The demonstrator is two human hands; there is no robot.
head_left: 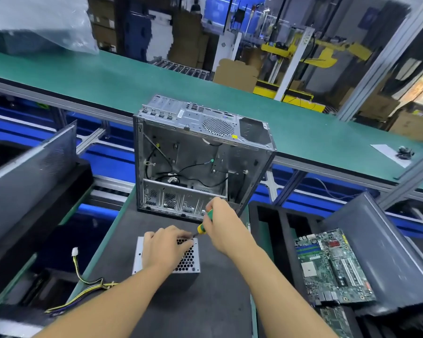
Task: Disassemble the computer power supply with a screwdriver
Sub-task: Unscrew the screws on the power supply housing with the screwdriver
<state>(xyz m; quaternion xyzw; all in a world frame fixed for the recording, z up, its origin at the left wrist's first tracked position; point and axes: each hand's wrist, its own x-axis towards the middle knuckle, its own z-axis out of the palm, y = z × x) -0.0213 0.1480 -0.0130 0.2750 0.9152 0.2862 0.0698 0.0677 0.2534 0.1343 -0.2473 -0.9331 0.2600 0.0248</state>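
With my left hand (pixel 166 248) flat on the power supply (pixel 189 261) at the middle of the mat (pixel 217 301) and my right hand (pixel 221 230) gripping the screwdriver (pixel 201 228) at its far right corner, I fear the slanted tip skidding into my fingers (pixel 185 243).

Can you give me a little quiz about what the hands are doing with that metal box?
1. True or false: the left hand holds the screwdriver.
2. What stands open behind the power supply? A) a printer B) a computer case C) a toolbox
3. Fill in: the left hand rests on top of the ____.
Key: 1 false, the right hand grips it; 2 B; 3 power supply.
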